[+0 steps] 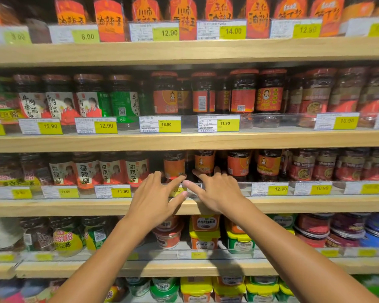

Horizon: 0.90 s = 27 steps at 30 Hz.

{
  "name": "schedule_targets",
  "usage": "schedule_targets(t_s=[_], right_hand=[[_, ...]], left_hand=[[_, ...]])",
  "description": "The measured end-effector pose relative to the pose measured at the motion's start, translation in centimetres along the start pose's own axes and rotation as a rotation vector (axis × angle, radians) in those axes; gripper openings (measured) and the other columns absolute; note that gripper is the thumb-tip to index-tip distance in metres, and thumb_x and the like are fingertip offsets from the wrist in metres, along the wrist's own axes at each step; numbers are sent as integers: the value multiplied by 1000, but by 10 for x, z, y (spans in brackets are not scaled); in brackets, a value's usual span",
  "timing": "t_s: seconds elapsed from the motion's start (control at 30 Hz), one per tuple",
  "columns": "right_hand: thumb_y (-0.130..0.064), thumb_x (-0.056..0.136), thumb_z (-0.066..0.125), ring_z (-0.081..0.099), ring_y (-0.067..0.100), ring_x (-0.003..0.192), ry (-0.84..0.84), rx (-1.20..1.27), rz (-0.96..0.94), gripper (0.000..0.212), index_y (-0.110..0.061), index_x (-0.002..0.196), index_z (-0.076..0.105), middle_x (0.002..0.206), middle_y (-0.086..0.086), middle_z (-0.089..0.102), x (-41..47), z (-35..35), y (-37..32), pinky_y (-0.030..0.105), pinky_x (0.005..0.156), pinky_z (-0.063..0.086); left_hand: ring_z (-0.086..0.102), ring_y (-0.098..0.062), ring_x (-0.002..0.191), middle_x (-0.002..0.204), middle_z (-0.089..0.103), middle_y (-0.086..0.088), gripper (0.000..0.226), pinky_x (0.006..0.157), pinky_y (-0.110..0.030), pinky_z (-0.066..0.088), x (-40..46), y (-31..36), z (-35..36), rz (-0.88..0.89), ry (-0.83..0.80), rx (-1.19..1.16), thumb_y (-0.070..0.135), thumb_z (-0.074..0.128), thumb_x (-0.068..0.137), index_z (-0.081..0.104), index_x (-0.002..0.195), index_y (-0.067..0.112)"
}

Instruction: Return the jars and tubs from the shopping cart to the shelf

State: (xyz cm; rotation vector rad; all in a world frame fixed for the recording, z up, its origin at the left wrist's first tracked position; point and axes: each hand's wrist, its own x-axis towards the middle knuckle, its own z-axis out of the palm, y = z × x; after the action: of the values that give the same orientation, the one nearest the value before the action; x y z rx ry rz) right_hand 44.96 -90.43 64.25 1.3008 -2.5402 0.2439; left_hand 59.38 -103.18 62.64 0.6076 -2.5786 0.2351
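Both my hands reach to the third shelf from the top. My left hand has its fingers spread just in front of a dark jar with an orange label. My right hand is open too, its fingers at the foot of a second orange-label jar. Neither hand holds anything; the fingertips nearly meet over the clear plastic shelf rail. The shopping cart is out of view.
Rows of sauce jars fill the shelves above and to both sides, behind yellow price tags. Below my arms stand tubs with orange, yellow and green lids. A dark gap lies left of the orange-label jars.
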Motion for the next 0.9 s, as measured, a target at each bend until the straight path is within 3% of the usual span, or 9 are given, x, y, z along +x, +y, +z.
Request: schedule_targets(t_s=[0.1,0.37,0.63,0.77,0.9], right_hand=[[-79,90,13,55,39,117,13,-19,3,81,-33,150,41,127,22,62,0,-2,-1,43,92,42],[-79,90,10,51,37,119,70,-58,-36,79,-38,155,28,128,23,58,-14,0,6,44,96,40],[-78,91,10,51,34,122,47,-50,-43,78,-36,153,31,130,18,59,-21,-5,5,43,99,39],[-78,91,14,49,26,127,113,-40,-87,79,-32,148,45,136,6,57,-37,-16,13,38,105,37],[-75,93,25,60,9,117,323,65,-196,67,-33,128,64,126,-15,65,-52,-42,24,30,92,51]], left_hand=[[48,-25,123,129,53,-10,57,93,-35,42,3,-2,-3,2,-18,17,66,28,98,27,151,46],[54,-29,116,116,60,-10,61,89,-38,42,14,-10,-5,37,-109,3,69,29,97,28,151,41],[49,-26,124,130,55,-8,60,92,-39,44,11,-8,-7,15,-90,12,68,28,97,27,151,42],[55,-18,122,133,56,6,65,88,-36,51,-3,-15,-17,45,79,-19,69,22,91,50,141,39],[65,-4,101,112,66,18,39,76,-27,57,-11,-17,-41,138,363,-190,51,44,95,70,116,31]])
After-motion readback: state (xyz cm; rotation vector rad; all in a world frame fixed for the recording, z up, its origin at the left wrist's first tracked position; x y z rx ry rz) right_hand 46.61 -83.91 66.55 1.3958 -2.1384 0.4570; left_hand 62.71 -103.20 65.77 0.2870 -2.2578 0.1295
